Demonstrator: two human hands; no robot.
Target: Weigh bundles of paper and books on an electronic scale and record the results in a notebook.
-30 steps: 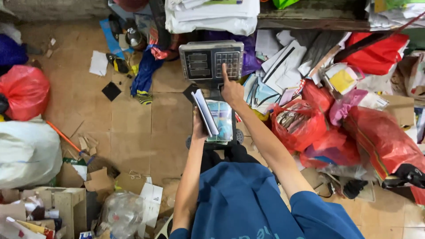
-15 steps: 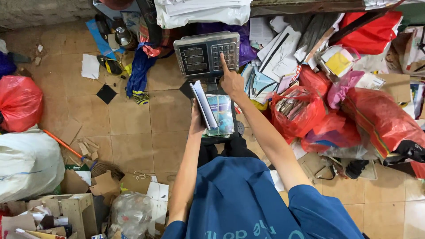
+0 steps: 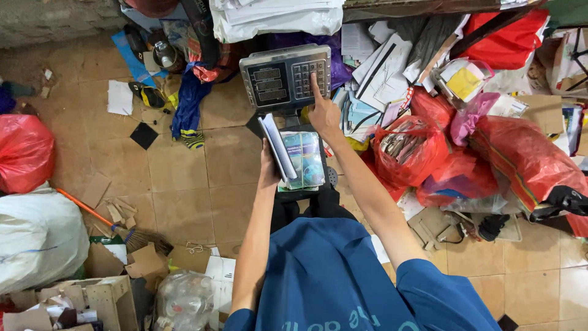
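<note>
Two bare hands work at centre: the left hand (image 3: 268,168) is wrapped around a thick stack of glossy paperback books (image 3: 294,158), steadying it on the scale, while the right hand (image 3: 324,111), curled with one forefinger out, presses the keypad of the grey rectangular electronic scale head (image 3: 285,76) at twelve o'clock. Three crinkled red plastic bags (image 3: 409,150) bulge at three o'clock.

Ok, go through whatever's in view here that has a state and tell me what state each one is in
left hand: gripping the stack of books, steadying it on edge
right hand: index finger stretched onto the keypad
stack of books: upright on the scale platform
scale display head: screens dark, digits unreadable
red bag: open at the top, full of paper
broom: lying flat on the floor
</note>
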